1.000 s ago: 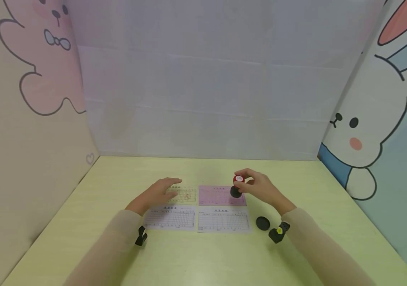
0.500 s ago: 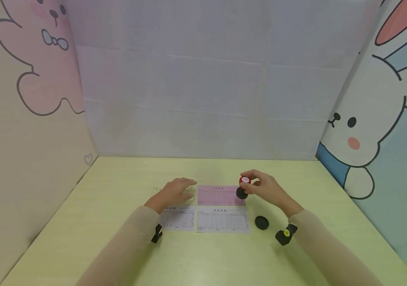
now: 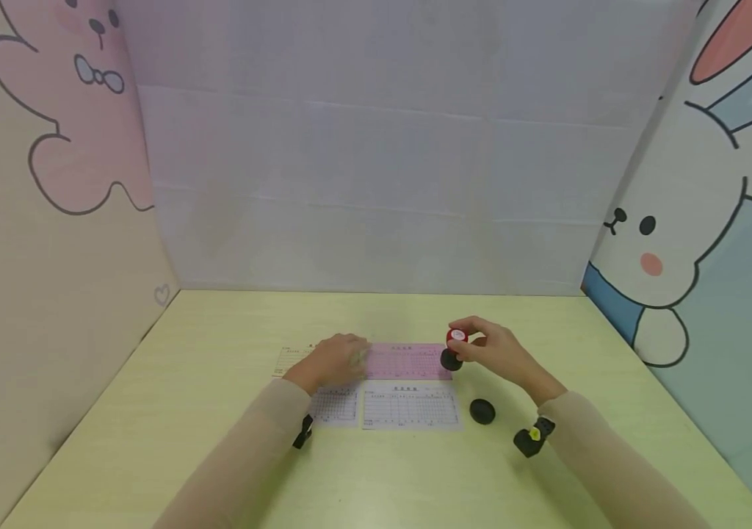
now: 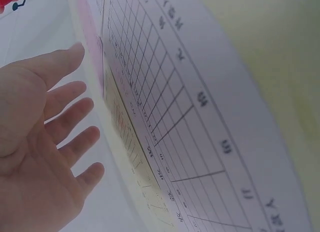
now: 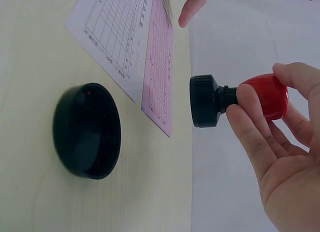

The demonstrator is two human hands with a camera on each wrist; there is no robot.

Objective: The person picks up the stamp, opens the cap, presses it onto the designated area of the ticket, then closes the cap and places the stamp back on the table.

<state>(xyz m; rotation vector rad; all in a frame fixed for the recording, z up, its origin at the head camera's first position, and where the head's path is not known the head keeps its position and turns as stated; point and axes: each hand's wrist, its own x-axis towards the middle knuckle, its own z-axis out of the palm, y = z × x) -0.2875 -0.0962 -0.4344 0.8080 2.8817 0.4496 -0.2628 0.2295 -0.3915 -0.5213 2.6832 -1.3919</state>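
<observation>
My right hand (image 3: 491, 349) holds a round self-inking stamp (image 5: 204, 102) by its red knob, its black base hanging above the right edge of a pink form (image 3: 409, 361). In the right wrist view the thumb and fingers pinch the knob. Over the yellow form (image 3: 288, 358) reaches my left hand (image 3: 335, 360), fingertips close to the pink form's left edge. Seen in the left wrist view, that hand (image 4: 45, 127) has spread, loosely extended fingers and holds nothing. Two white forms (image 3: 411, 406) lie on the near side, the left one partly hidden by the left wrist.
A round black cap (image 5: 87, 132) lies hollow side up on the pale wooden table (image 3: 376, 477), right of the white forms. A white sheet (image 3: 376, 162) hangs behind the table. Cartoon-printed walls (image 3: 713, 250) stand at both sides.
The left hand has moved right across the yellow form toward the pink one, covering red marks visible earlier. The right hand has drifted slightly right with the stamp.
</observation>
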